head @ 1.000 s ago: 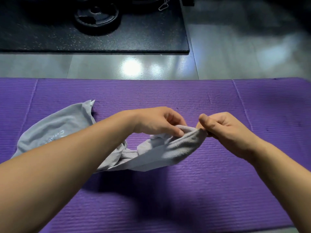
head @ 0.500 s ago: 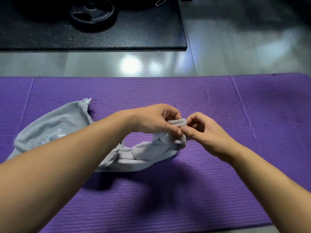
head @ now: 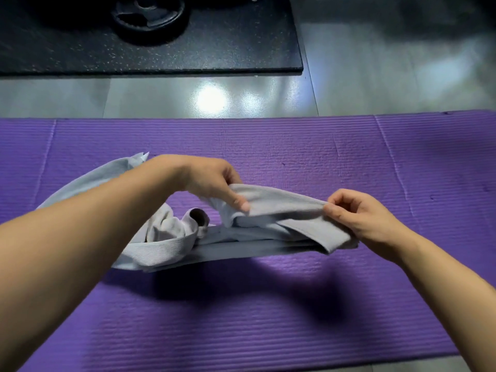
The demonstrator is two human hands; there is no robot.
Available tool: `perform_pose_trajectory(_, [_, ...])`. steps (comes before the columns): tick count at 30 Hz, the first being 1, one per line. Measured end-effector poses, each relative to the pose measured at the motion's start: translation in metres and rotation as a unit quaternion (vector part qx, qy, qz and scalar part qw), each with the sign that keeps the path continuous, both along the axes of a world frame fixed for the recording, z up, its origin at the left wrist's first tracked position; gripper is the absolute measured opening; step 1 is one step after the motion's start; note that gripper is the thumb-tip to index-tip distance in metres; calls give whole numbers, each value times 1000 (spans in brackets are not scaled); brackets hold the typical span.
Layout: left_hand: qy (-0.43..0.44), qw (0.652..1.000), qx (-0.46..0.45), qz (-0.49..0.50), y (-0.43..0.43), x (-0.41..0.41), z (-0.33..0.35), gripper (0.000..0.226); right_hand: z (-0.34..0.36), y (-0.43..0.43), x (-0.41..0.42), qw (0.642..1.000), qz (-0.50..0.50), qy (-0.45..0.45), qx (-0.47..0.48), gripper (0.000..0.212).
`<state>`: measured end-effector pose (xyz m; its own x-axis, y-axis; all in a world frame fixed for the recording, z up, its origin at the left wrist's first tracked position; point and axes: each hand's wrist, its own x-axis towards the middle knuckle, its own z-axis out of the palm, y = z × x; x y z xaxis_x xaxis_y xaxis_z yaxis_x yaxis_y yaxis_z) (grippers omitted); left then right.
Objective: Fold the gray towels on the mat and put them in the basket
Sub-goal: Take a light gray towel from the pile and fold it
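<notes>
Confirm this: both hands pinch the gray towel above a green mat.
Not quite: the head view shows the mat is purple, not green. The left hand and right hand do pinch the gray towel above it.

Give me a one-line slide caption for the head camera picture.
Left hand and right hand pinch a gray towel taut by one edge above the purple mat, the rest crumpled below.

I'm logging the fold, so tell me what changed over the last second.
The right hand moved rightward along the edge of the gray terry towel, away from the left hand, pulling that edge taut above the ribbed purple mat. Both hands kept pinching the towel; its bunched rest stayed on the mat.
</notes>
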<state>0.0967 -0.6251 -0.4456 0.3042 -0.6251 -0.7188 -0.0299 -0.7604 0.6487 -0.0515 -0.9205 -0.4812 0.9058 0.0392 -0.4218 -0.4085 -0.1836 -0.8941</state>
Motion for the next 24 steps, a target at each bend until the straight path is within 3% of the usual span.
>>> perform_pose_trajectory(5, [77,975,-165,129,-6,-5,-5,27,-10,16,6,999,30,28,29,42])
perform_pose_trajectory(12, [83,959,-207,177,1,0,-12,34,-6,62,46,992,100,67,36,41])
perform_pose_trajectory(16, [52,973,-137,178,24,12,-16,32,-8,53,43,989,100,99,40,44])
perform_pose_trajectory(20, [45,994,-14,95,39,23,-25,35,-5,27,34,995,49,78,41,71])
perform_pose_trajectory(22, [53,998,3,46,40,30,-27,45,-1,15,23,997,29,75,14,78])
perform_pose_trajectory(24, [51,997,-25,52,35,36,-26,40,6,4,8,997,3,73,-5,80])
